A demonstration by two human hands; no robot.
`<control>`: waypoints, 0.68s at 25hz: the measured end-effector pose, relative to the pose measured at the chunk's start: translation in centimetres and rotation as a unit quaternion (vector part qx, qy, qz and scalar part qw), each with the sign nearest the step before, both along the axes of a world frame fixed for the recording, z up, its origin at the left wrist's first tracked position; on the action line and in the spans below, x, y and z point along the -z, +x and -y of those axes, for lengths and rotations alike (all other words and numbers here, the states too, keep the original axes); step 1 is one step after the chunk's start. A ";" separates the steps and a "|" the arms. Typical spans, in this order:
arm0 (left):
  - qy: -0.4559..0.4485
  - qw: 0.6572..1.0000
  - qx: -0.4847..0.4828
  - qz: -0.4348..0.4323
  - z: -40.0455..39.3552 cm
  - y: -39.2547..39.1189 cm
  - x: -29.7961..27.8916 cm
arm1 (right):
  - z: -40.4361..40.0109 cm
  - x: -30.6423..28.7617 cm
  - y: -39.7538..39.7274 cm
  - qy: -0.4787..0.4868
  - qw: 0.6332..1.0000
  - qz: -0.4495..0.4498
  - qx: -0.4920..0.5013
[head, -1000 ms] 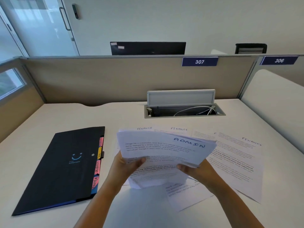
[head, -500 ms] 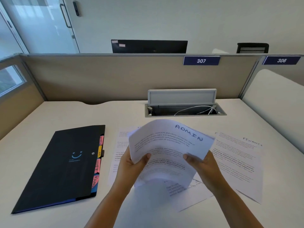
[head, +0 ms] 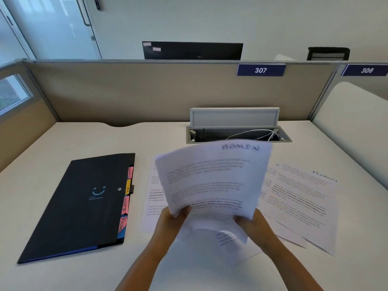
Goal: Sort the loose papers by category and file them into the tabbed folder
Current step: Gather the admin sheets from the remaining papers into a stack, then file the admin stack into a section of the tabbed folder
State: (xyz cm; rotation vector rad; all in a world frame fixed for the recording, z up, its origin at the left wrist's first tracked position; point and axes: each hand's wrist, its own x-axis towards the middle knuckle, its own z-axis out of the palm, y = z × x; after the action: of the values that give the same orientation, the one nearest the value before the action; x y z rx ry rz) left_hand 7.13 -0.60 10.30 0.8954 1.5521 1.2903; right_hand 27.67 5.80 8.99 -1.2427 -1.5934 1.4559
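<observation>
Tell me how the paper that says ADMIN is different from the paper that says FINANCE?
The ADMIN paper is held up off the desk by the left hand and right hand; the FINANCE paper lies flat on the desk, untouched. The ADMIN paper curves and looks blurry; the FINANCE paper is flat and sharper. Both are white sheets with printed text and a handwritten word on top.

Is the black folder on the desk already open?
No, the black folder lies closed and flat on the desk, left of both hands, with only its coloured tabs showing along the right edge.
</observation>
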 end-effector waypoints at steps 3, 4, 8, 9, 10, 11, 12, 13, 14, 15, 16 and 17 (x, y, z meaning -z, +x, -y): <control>-0.026 0.997 0.029 -0.063 -0.7 -1.9 0.4 | -0.5 0.5 0.3 -0.029 0.999 0.015 -0.032; -0.028 0.993 0.060 -0.096 -0.7 -2.9 0.6 | -0.6 0.8 0.3 -0.051 0.998 0.006 -0.027; -0.096 0.924 -0.056 -0.366 0.2 -8.3 3.4 | -0.9 2.3 0.4 -0.131 0.990 -0.046 0.035; -0.158 0.881 -0.120 -0.430 0.7 -9.7 3.8 | -0.9 2.8 0.6 -0.143 0.987 -0.062 0.043; -0.228 0.848 -0.154 -0.453 1.0 -11.0 4.0 | -0.8 3.3 0.7 -0.153 0.984 -0.075 0.042; -0.294 0.829 -0.163 -0.447 1.3 -12.1 4.0 | -0.7 3.8 0.8 -0.167 0.981 -0.087 0.041; -0.348 0.820 -0.154 -0.428 1.5 -12.9 4.0 | -0.7 4.4 1.0 -0.186 0.977 -0.098 0.041; -0.390 0.811 -0.135 -0.414 1.6 -13.3 4.2 | -0.8 4.8 1.1 -0.205 0.971 -0.112 0.043; -0.419 0.801 -0.113 -0.412 1.7 -13.6 4.5 | -0.9 5.2 1.1 -0.219 0.967 -0.125 0.044; -0.433 0.791 -0.094 -0.421 1.8 -13.6 4.7 | -1.1 5.5 1.2 -0.226 0.964 -0.131 0.043; -0.436 0.782 -0.080 -0.438 1.9 -13.5 4.9 | -1.1 5.6 1.4 -0.232 0.963 -0.134 0.040; -0.434 0.772 -0.073 -0.459 2.0 -13.5 4.8 | -1.2 5.7 1.4 -0.236 0.961 -0.137 0.036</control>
State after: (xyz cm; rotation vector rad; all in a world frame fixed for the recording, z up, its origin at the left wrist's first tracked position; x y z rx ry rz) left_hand -6.35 -2.56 5.47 0.7853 2.6697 -0.0083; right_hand 29.11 7.00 3.27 -1.2643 -1.0398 1.9363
